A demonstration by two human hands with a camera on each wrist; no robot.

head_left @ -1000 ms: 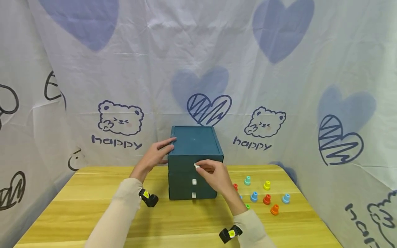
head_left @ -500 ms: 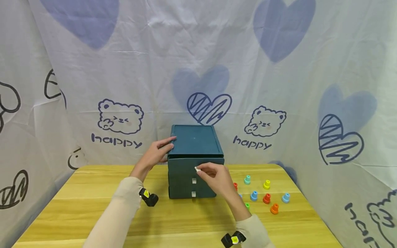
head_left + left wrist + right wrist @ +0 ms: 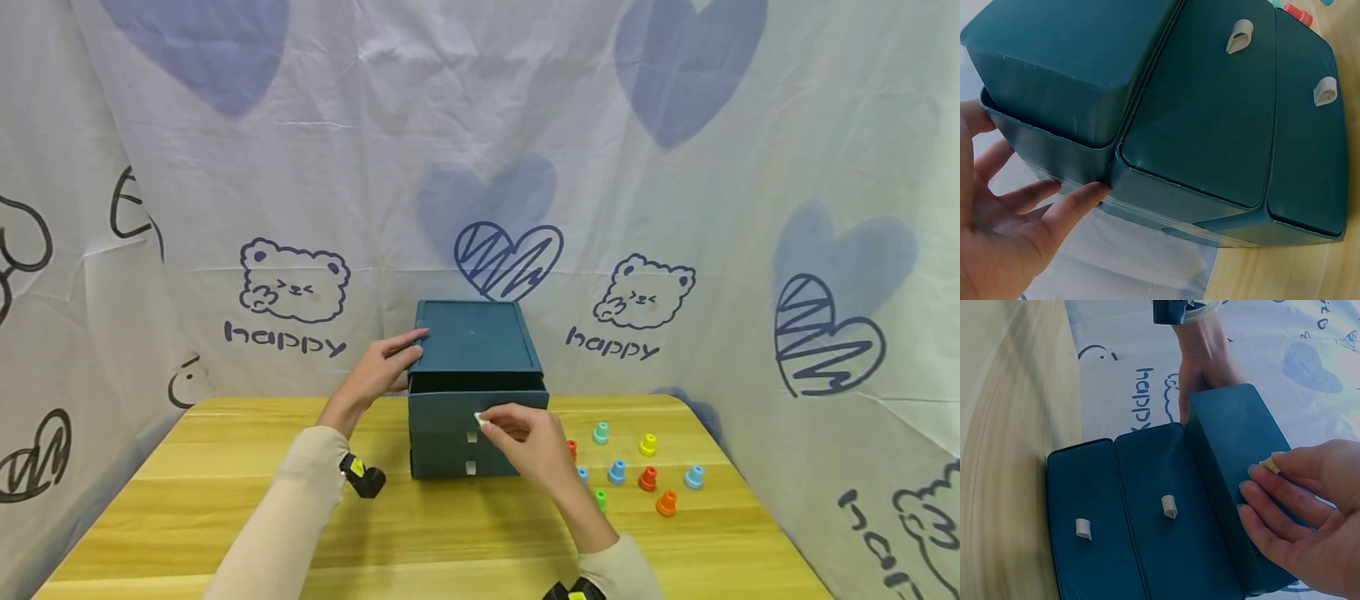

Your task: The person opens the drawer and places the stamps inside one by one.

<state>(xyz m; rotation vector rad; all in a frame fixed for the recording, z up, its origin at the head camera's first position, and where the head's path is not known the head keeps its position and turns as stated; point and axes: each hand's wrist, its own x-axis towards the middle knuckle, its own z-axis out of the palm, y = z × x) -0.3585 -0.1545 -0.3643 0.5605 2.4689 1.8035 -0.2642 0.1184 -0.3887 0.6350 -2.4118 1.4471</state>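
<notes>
A dark teal three-drawer box (image 3: 476, 337) stands at the back middle of the table. Its top drawer (image 3: 442, 410) is pulled partway out, showing a dark gap under the lid; the lower two are closed, each with a white loop tab (image 3: 1169, 506). My right hand (image 3: 534, 442) pinches the top drawer's pull tab (image 3: 1270, 465) between thumb and index finger, its other fingers beside the drawer front. Against the box's left side rests my left hand (image 3: 372, 372), fingers spread, fingertips (image 3: 1094, 190) on the side wall and top edge.
Right of the box, several small coloured stepped pegs stand on the wooden table (image 3: 247, 492), among them a yellow peg (image 3: 648, 444), an orange peg (image 3: 667, 502) and a blue peg (image 3: 693, 477). A white printed cloth (image 3: 375, 167) hangs behind and at both sides.
The top drawer has slid out toward me, from closed to partly open, as my right hand drew its tab back. My left hand has stayed on the box's side.
</notes>
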